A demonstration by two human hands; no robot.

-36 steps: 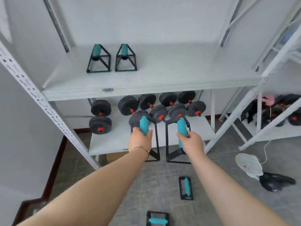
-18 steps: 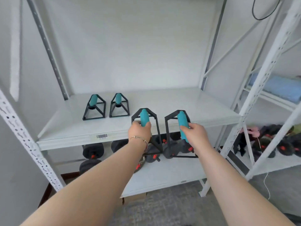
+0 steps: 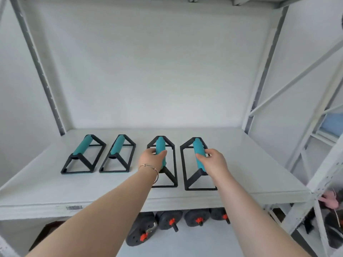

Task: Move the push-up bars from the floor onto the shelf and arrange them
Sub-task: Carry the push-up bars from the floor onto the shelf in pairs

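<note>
Left hand [image 3: 151,160] fingers [image 3: 150,151] curled round third push-up bar [image 3: 160,146], right hand [image 3: 213,162] gripping fourth push-up bar [image 3: 197,145], both standing on shelf [image 3: 241,164], two more push-up bars [image 3: 83,145] at their 9 o'clock.

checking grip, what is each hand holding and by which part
Left hand grips one push-up bar, right hand the bar beside it, each round its teal handle.

The white shelf [image 3: 250,164] bears four black-and-teal push-up bars [image 3: 82,147] standing side by side in a row.
</note>
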